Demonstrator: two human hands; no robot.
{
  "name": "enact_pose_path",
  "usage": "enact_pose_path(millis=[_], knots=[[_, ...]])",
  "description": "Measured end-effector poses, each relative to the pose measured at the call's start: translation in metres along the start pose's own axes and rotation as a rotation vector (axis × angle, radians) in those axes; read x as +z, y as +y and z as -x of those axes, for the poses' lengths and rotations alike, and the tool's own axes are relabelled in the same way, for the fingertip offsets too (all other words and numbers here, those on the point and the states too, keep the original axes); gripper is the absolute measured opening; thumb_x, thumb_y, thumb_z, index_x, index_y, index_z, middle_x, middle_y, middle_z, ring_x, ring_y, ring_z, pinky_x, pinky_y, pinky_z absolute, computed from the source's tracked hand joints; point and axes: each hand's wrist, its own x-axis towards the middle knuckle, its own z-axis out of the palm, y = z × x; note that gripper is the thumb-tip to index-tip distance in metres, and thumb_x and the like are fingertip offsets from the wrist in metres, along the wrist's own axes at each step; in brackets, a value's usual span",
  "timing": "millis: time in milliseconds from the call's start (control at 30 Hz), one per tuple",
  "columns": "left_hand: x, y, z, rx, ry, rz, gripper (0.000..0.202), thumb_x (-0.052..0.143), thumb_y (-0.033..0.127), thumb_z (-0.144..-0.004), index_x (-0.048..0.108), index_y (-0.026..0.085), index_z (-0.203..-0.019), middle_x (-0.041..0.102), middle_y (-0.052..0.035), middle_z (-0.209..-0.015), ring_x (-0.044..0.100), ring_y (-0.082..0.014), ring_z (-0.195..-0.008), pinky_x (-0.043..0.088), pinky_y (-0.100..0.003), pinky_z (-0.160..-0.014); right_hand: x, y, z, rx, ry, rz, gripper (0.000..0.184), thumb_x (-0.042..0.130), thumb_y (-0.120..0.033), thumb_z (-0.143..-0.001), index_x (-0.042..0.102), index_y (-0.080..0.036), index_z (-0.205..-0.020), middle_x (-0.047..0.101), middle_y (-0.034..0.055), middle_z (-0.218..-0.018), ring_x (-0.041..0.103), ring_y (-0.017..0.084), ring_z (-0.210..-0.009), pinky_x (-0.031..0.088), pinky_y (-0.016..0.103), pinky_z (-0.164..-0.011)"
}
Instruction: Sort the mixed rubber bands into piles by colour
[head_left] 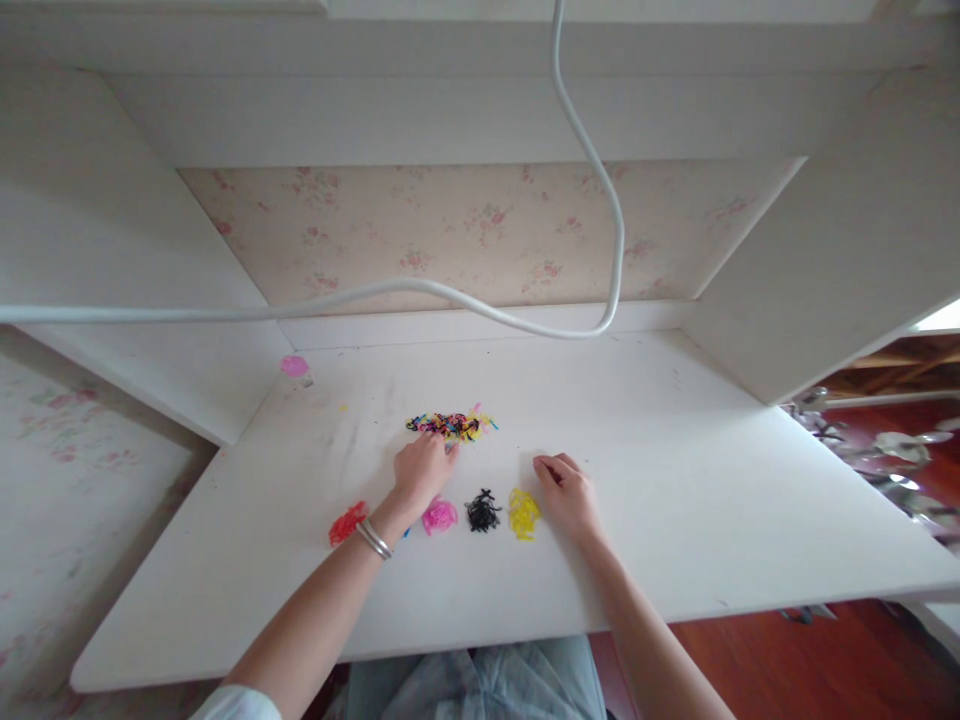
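A mixed pile of small coloured rubber bands (451, 425) lies on the white desk (675, 480). My left hand (422, 470), a silver bangle on its wrist, reaches to the pile's near edge with fingers curled together in a pinch; what they hold is too small to see. In front of the mixed pile lie sorted heaps: red (347, 523), pink (439, 516), black (483, 511) and yellow (523, 513). A bit of blue peeks out beside my left wrist. My right hand (566, 490) rests on the desk just right of the yellow heap, fingers loosely curled.
A white cable (480, 300) hangs across the alcove above the desk's back. A pink blob (294, 366) sits at the back left corner. Shelf walls stand on both sides. Shiny objects (885, 450) lie right of the desk over a red floor.
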Motion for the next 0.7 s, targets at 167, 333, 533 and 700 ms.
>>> enact_pose_path(millis=[167,333,533,700], knots=[[0.008,0.004,-0.007,-0.013,0.017,-0.053,0.039,0.036,0.039,-0.09,0.065,0.014,-0.098,0.066,-0.0141,-0.101,0.065,-0.0242,-0.088,0.048,-0.033,-0.073,0.003,0.005,-0.002,0.008,0.004,-0.013,0.04,0.041,-0.046,-0.089,0.071,-0.021,-0.088,0.062,0.003,-0.078,0.055,0.013,-0.064,0.041,0.024,-0.062],[0.009,0.001,-0.006,-0.009,0.021,-0.077,0.034,0.035,0.031,-0.09,0.063,0.015,-0.101,0.066,-0.0132,-0.103,0.066,-0.0236,-0.087,0.048,-0.032,-0.072,0.002,0.006,-0.002,0.008,0.002,-0.031,0.036,0.043,-0.044,-0.089,0.071,-0.022,-0.087,0.062,0.0019,-0.079,0.055,0.013,-0.064,0.041,0.023,-0.063],[0.004,-0.01,0.0,-0.043,0.024,-0.083,0.036,0.036,0.04,-0.09,0.062,0.017,-0.1,0.066,-0.0111,-0.102,0.065,-0.0227,-0.085,0.047,-0.032,-0.073,0.001,0.006,-0.001,0.004,0.0,-0.042,0.035,0.043,-0.043,-0.089,0.071,-0.022,-0.087,0.063,0.002,-0.08,0.055,0.013,-0.065,0.041,0.023,-0.064],[0.003,-0.022,0.003,-0.068,0.0,-0.072,0.038,0.038,0.048,-0.088,0.063,0.02,-0.096,0.067,-0.008,-0.1,0.065,-0.0205,-0.082,0.047,-0.031,-0.072,0.001,0.007,0.0,-0.002,-0.008,-0.025,0.035,0.043,-0.044,-0.089,0.071,-0.023,-0.087,0.063,0.0023,-0.082,0.056,0.013,-0.065,0.042,0.024,-0.065]])
